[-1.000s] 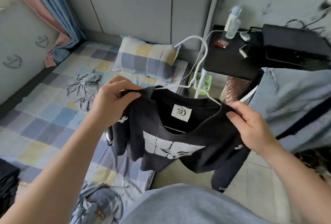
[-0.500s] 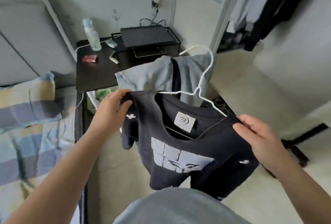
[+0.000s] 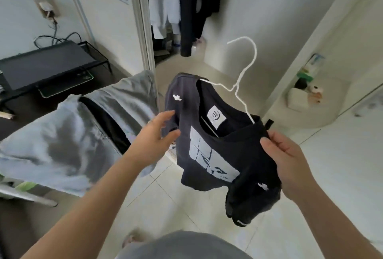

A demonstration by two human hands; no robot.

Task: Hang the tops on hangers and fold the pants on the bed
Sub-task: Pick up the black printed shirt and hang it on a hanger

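From my feed I count two hands, one top and one hanger. The right hand (image 3: 290, 159) has thumb and fingers curled in a pinch on the right shoulder of the black top (image 3: 217, 155), where one end of the white wire hanger (image 3: 235, 88) goes under the cloth. The left hand (image 3: 157, 132) is spread wide with its fingers nearly straight, gripping nothing, at the edge of the top's left shoulder (I cannot tell whether the fingertips actually touch the fabric). The hanger sits inside the collar with its single hook pointing up and away from me. The top hangs tilted in the air over the pale tiled floor (image 3: 186, 207), its right sleeve drooping lowest. On the top I see one white neck label, one large white print on the chest and two small white marks, one per sleeve. Just left of it a single grey garment (image 3: 72, 140) is draped over something I cannot make out. Further left, a dark tabletop (image 3: 18, 103) carries one black riser (image 3: 45, 64). Beyond, an open wardrobe (image 3: 182, 0) holds pale and dark clothes, too bunched together to count.
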